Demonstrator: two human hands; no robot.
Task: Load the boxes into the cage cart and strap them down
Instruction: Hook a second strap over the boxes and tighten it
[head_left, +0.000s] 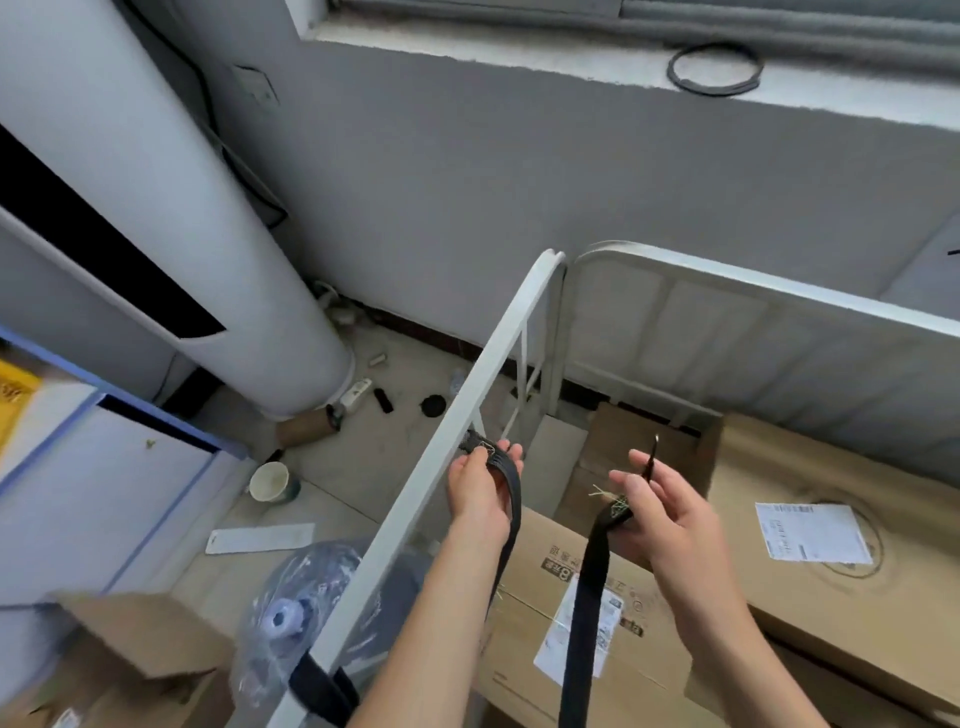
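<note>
You stand on a littered beige tile floor (363, 483) beside a grey wall (519, 182). Three brown cardboard boxes (779, 493) lie inside the white metal cage cart (447, 447). Your left hand (480, 491) curls round one end of black webbing strap (515, 499) against the cart's rail. Your right hand (670, 512) pinches a second end over the boxes, its other fingers loosely spread.

Brown cardboard boxes (753, 467), labelled, lie flat side by side inside a white metal cage cart (412, 504). A black woven strap (587, 597) loops round the cart's left rail, its hooked end raised above the boxes.
</note>
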